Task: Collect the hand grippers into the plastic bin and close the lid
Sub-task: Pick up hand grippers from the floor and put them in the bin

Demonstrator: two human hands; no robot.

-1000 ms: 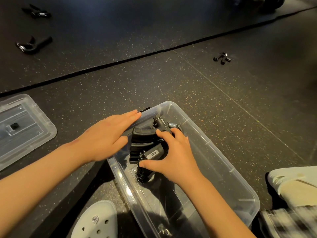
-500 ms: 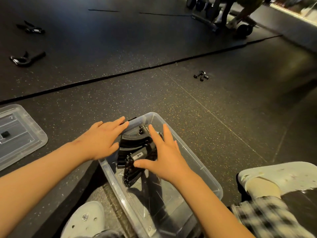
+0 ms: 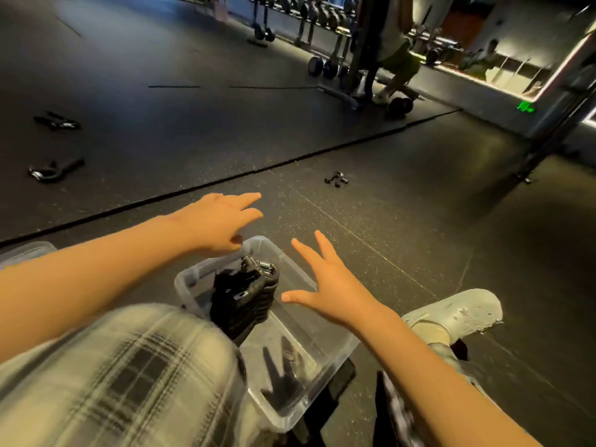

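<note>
A clear plastic bin (image 3: 317, 356) stands on the dark floor between my legs. Black hand grippers (image 3: 245, 295) lie stacked in its far left part. My left hand (image 3: 219, 221) hovers above the bin's far corner, fingers stretched forward, holding nothing. My right hand (image 3: 332, 285) is spread above the bin's right rim, also holding nothing. More hand grippers lie on the floor: one ahead (image 3: 336, 179) and two at the far left (image 3: 54, 171) (image 3: 58, 122). A corner of the clear lid (image 3: 25, 251) shows at the left edge behind my forearm.
My plaid-clad knee (image 3: 129, 375) covers the bin's near left part. My right foot in a pale shoe (image 3: 458, 314) rests to the bin's right. A dumbbell rack (image 3: 322, 33) and another person's legs (image 3: 387, 72) are far ahead.
Both hands have lifted off the grippers in the bin and moved up and forward, fingers spread. The view has tilted up, and my knee has come in over the bin.
</note>
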